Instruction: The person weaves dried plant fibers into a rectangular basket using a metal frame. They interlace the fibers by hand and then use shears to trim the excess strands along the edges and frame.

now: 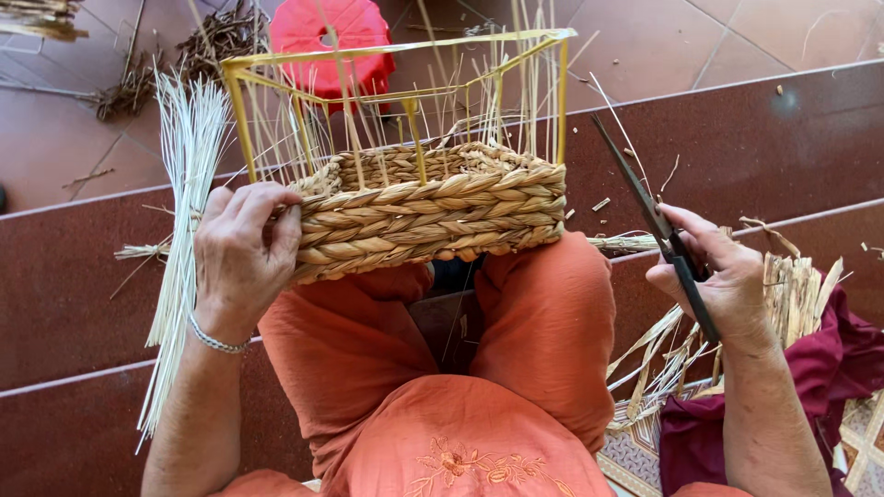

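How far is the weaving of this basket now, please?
Done: several braided rows wrap the basket bottom. In hand: the left hand grips its corner; the right hand holds scissors. Left: the upper yellow frame and upright strands stand bare.

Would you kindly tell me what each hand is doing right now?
Left hand: closed, gripping the woven basket at its corner.
Right hand: closed, holding black scissors.

Dark red steps point(755, 138) carry straw scraps point(600, 204) at two o'clock and a reed bundle point(184, 230) at nine.
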`<state>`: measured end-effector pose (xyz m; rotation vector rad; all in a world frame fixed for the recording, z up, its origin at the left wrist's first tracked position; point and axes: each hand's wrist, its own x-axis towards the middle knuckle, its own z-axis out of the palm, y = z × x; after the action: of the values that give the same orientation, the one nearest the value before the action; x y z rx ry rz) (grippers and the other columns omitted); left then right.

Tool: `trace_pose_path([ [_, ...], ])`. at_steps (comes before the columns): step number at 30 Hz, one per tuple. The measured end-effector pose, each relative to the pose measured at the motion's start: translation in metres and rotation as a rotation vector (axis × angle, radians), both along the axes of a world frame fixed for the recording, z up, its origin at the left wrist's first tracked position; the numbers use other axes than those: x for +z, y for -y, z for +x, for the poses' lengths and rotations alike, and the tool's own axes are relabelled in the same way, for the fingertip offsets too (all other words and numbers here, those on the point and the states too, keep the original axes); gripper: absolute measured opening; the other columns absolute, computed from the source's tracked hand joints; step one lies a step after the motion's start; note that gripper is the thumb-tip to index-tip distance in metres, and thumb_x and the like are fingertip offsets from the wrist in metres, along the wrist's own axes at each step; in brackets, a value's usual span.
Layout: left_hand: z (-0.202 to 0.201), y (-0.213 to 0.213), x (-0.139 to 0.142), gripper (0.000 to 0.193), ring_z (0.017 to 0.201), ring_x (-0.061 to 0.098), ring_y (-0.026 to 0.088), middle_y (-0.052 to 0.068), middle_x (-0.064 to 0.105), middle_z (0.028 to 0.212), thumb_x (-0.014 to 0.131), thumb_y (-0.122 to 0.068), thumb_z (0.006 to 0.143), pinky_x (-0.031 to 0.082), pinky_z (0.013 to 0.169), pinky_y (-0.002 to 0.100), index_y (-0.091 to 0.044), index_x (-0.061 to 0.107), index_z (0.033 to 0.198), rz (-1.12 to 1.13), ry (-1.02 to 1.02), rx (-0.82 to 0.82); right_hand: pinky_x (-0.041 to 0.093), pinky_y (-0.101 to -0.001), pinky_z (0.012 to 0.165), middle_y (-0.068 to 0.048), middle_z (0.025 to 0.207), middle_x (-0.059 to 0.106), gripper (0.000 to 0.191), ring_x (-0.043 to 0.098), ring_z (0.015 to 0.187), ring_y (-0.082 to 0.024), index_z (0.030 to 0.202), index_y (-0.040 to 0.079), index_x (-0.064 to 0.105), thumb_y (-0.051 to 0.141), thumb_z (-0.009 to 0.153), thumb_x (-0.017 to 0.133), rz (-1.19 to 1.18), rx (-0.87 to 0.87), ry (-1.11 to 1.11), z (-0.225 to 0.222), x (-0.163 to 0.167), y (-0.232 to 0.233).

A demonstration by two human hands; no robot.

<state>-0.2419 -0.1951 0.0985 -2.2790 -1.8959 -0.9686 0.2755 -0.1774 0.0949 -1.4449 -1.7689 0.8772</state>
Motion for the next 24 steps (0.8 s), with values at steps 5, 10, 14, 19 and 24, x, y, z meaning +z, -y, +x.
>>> trace_pose_path([
  [5, 0.034, 0.001, 0.005, 0.015, 0.110, 0.064, 0.028, 0.015, 0.068, 0.123, 0.079, -0.018, 0.094, 0.051, 0.091, 0.041, -0.008, 0.071, 0.102, 0.203, -0.375, 0.168, 0.048, -0.0180, 0.069, 0.002, 0.090, 0.065, 0.078, 0.057, 0.078, -0.002, 0.147, 0.007, 0.062, 0.025, 0.075, 0.087, 0.050, 0.023, 0.109, 0.018, -0.014, 0.008],
  [10, 0.101, 0.000, -0.003, 0.013, 0.098, 0.060, 0.023, 0.006, 0.064, 0.106, 0.081, -0.010, 0.094, 0.048, 0.088, 0.040, -0.007, 0.070, 0.101, 0.153, -0.012, -0.239, 0.048, -0.0196, 0.061, 0.000, 0.087, 0.065, 0.083, 0.056, 0.066, -0.004, 0.143, 0.006, 0.066, 0.034, 0.068, 0.091, 0.163, -0.010, 0.241, 0.021, -0.013, 0.012],
  [14, 0.149, 0.000, -0.014, 0.022, 0.103, 0.059, 0.025, 0.007, 0.060, 0.110, 0.077, -0.008, 0.091, 0.048, 0.093, 0.040, -0.005, 0.069, 0.111, 0.188, -0.012, -0.481, 0.051, -0.0222, 0.064, -0.002, 0.085, 0.067, 0.079, 0.060, 0.068, -0.007, 0.141, 0.003, 0.066, 0.036, 0.075, 0.091, 0.343, 0.055, 0.318, 0.018, -0.006, 0.001],
  [19, 0.181, -0.010, -0.024, 0.025, 0.102, 0.058, 0.026, 0.007, 0.057, 0.112, 0.076, -0.014, 0.093, 0.046, 0.088, 0.041, -0.006, 0.068, 0.115, 0.175, -0.027, -0.490, 0.051, -0.0251, 0.064, -0.004, 0.081, 0.067, 0.078, 0.059, 0.064, -0.010, 0.139, 0.001, 0.068, 0.036, 0.074, 0.092, 0.380, 0.066, 0.377, 0.014, 0.004, -0.014],
  [24, 0.189, -0.013, -0.035, 0.022, 0.098, 0.059, 0.024, 0.005, 0.059, 0.110, 0.074, -0.009, 0.088, 0.046, 0.085, 0.041, -0.009, 0.066, 0.108, 0.196, -0.038, -0.427, 0.051, -0.0266, 0.064, -0.005, 0.079, 0.065, 0.073, 0.061, 0.068, -0.012, 0.131, 0.001, 0.070, 0.035, 0.071, 0.093, 0.383, 0.108, 0.389, 0.015, 0.001, -0.016],
])
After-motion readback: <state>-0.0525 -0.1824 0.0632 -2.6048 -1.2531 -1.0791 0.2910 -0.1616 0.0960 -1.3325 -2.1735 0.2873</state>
